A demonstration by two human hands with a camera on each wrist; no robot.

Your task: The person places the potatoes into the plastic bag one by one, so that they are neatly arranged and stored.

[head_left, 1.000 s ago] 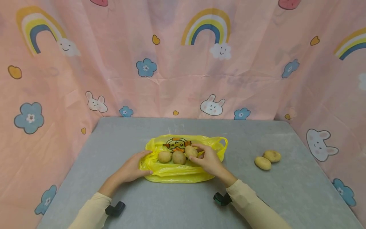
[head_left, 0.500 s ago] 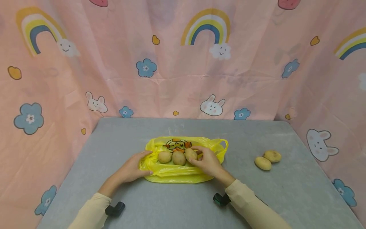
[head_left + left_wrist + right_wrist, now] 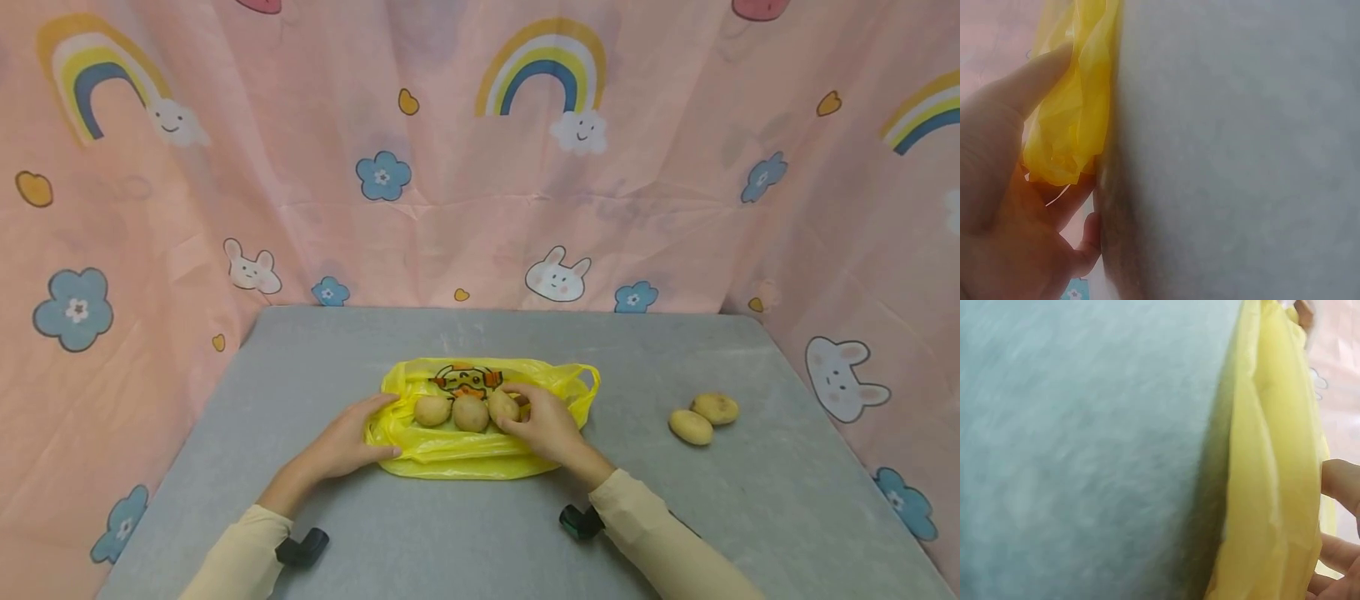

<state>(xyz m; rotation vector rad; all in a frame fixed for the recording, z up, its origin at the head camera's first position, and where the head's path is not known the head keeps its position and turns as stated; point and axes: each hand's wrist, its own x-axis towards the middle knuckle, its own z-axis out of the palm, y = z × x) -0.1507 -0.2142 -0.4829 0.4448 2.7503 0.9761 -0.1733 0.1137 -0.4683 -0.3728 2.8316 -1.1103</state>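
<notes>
A yellow plastic bag (image 3: 472, 467) with a printed cartoon duck lies flat on the table, its handle loop at the right. Three potatoes sit in a row on it: a left potato (image 3: 432, 411), a middle potato (image 3: 470, 414) and a right potato (image 3: 502, 406). My right hand (image 3: 547, 423) holds the right potato between thumb and fingers, close against the middle one. At the bag's left end, my left hand (image 3: 347, 437) grips the plastic, thumb on the near side and fingers on the far side. The left wrist view shows the bunched plastic (image 3: 1079, 106) between thumb and fingers.
Two more potatoes, a near one (image 3: 691, 427) and a far one (image 3: 715, 408), lie touching on the right of the grey table (image 3: 480, 542). Pink patterned cloth (image 3: 450, 242) hangs around the back and sides. Black wrist devices sit under both sleeves.
My right hand has brought the right potato slightly down towards me, level with the other two. The left hand stays in place on the bag's end.
</notes>
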